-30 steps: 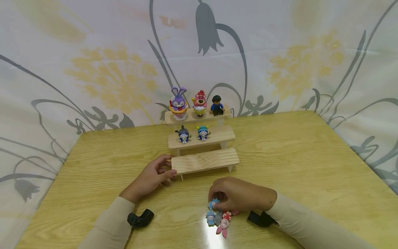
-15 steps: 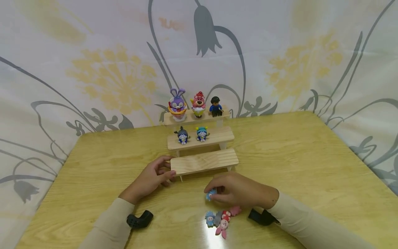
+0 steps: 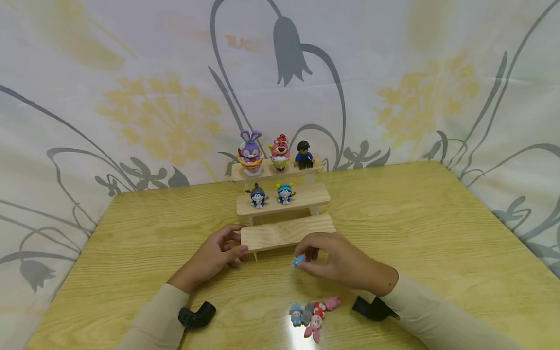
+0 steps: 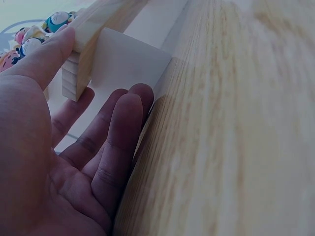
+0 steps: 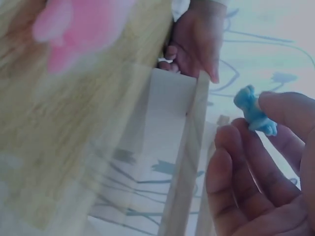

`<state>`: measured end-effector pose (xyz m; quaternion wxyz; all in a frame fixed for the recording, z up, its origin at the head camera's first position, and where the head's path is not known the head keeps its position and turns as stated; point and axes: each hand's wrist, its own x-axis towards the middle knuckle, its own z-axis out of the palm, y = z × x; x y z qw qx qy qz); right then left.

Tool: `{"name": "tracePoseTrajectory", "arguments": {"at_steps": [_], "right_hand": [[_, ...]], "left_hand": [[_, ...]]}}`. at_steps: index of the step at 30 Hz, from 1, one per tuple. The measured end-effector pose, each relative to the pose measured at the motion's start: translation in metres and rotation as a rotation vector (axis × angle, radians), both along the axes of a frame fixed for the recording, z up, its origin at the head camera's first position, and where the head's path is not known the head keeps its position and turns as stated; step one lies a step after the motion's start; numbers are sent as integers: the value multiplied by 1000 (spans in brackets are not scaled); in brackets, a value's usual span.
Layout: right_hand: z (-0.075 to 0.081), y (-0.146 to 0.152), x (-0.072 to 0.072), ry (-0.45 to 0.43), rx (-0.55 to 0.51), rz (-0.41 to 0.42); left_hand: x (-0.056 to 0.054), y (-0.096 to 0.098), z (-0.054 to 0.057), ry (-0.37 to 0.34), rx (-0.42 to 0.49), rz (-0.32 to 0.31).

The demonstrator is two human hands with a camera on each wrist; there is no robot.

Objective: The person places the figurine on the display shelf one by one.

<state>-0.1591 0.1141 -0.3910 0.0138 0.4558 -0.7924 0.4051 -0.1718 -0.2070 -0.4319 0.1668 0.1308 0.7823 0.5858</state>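
Observation:
A three-tier wooden display stand (image 3: pixel 286 232) stands on the table. My left hand (image 3: pixel 214 253) holds the left end of its lowest board (image 4: pixel 78 73); in the left wrist view the thumb lies at the board's upper edge and a finger is beneath it. Just in front of that tier, my right hand (image 3: pixel 343 260) pinches a small blue figurine (image 3: pixel 298 261) between thumb and fingers. The right wrist view has the same blue figurine (image 5: pixel 255 112) raised off the table. Closer to me lie another blue figurine (image 3: pixel 296 314), a grey piece (image 3: pixel 308 313), a red-and-pink long-eared figurine (image 3: pixel 316 321) and a pink piece (image 3: pixel 333 303).
On the top tier are a purple rabbit figurine (image 3: pixel 251 154), a pink bear figurine (image 3: pixel 280 151) and a dark-haired toy figure (image 3: pixel 304 156). Two small figurines, one grey-capped (image 3: pixel 257 197) and one teal-capped (image 3: pixel 285 193), occupy the middle tier. A floral cloth (image 3: pixel 175 97) hangs behind the table.
My right hand has lifted the blue figurine from the group on the table and carried it forward towards the lowest tier. The left hand has stayed at the stand.

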Motion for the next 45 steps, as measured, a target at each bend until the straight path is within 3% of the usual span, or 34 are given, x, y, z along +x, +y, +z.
{"name": "tracePoseTrajectory", "arguments": {"at_steps": [11, 25, 32, 45], "right_hand": [[10, 3, -6, 160, -151, -49], [25, 7, -17, 237, -170, -226], [24, 3, -27, 188, -181, -267], [36, -3, -54, 166, -197, -368]], "left_hand": [[1, -1, 1, -12, -11, -1], [-2, 1, 3, -3, -6, 4], [2, -2, 0, -8, -7, 5], [1, -1, 0, 7, -12, 2]]}}
